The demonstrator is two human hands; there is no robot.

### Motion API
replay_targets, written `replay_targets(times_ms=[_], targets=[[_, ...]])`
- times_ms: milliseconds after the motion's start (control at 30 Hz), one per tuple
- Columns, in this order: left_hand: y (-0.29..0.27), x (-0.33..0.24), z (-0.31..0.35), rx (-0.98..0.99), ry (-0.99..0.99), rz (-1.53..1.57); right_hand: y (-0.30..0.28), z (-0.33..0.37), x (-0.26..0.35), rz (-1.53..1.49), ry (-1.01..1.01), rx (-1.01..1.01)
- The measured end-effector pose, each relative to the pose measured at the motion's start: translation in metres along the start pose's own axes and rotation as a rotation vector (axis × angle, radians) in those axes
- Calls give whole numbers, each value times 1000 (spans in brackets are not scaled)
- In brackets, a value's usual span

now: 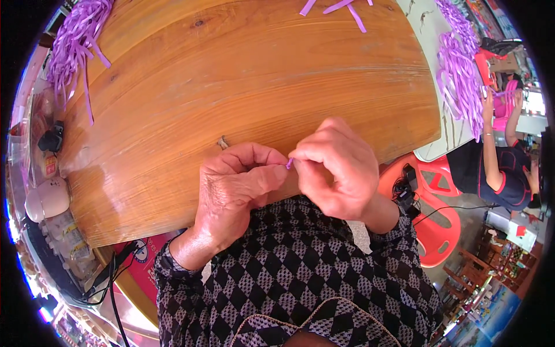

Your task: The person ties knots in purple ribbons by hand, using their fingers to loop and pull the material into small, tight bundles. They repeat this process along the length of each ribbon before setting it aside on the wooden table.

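Observation:
Close to the table's near edge, a tiny bit of purple ribbon (289, 164) shows between my two hands. My left hand (240, 176) pinches it between thumb and forefinger. The fingertips of my right hand (341, 168) meet the ribbon's upper end, also in a pinch, with the other fingers curled in. Most of the ribbon is hidden by the fingers. Beneath and beyond my hands lies the brown wooden table (191, 87).
Purple ribbon bunches lie at the far left (81, 40) and on a white table (425, 17) at right. Loose purple strips (350, 7) rest at the far edge. A red plastic chair (436, 228) stands at right. Beyond it, another person (503, 173) handles purple ribbon. Black cables (113, 289) hang at lower left.

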State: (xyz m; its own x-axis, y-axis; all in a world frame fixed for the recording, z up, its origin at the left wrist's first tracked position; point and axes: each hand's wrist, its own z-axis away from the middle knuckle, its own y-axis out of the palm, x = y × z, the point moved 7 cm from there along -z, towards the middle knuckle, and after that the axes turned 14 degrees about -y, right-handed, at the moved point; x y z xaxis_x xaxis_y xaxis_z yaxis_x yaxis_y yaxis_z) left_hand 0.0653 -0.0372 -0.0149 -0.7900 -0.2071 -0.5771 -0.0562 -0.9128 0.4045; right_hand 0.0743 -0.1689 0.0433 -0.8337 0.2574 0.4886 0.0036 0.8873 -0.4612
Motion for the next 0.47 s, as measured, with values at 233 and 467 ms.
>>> replay_targets(times_ms=[233, 467], targets=[[4, -1, -2, 120, -54, 40, -3, -8, 4, -108, -26, 47], [0, -9, 9, 60, -44, -368, -1, -2, -1, -346, 148, 124]])
